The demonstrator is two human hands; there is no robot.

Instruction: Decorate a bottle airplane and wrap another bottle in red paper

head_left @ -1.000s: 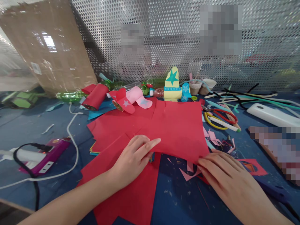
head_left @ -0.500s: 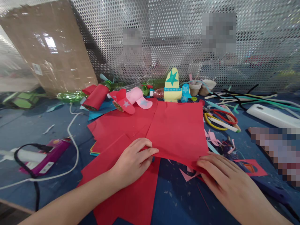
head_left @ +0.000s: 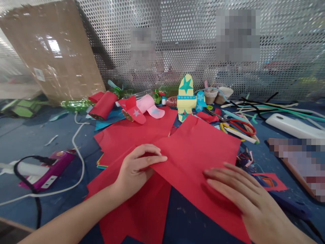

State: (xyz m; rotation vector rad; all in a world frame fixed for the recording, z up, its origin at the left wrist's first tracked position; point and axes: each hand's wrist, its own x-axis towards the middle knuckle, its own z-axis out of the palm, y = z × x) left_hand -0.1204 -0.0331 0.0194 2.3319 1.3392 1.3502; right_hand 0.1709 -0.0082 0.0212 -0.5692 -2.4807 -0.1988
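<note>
A red sheet of paper [head_left: 198, 149] lies at a slant between my hands. My left hand [head_left: 138, 166] pinches its left corner, thumb and fingers pressed together. Over the sheet's right part, my right hand [head_left: 236, 193] hovers or rests with fingers stretched out; whether it touches the paper I cannot tell. More red paper sheets [head_left: 137, 217] lie beneath my left hand and forearm, and another red sheet [head_left: 122, 135] lies farther back. Edges of yellow and blue paper show under that stack.
Paper-covered rolls [head_left: 105, 105], a yellow paper rocket shape [head_left: 186, 98] and plastic bottles [head_left: 76, 105] line the mesh wall. Scissors [head_left: 241, 125] and paper scraps lie right, near a white case [head_left: 291, 125] and a phone [head_left: 299, 166]. A purple power strip [head_left: 50, 171] with cables is left.
The red sheet has turned clockwise, its right side swinging toward me. My right hand has let go of its near right corner and opened over it. My left hand shifted slightly left.
</note>
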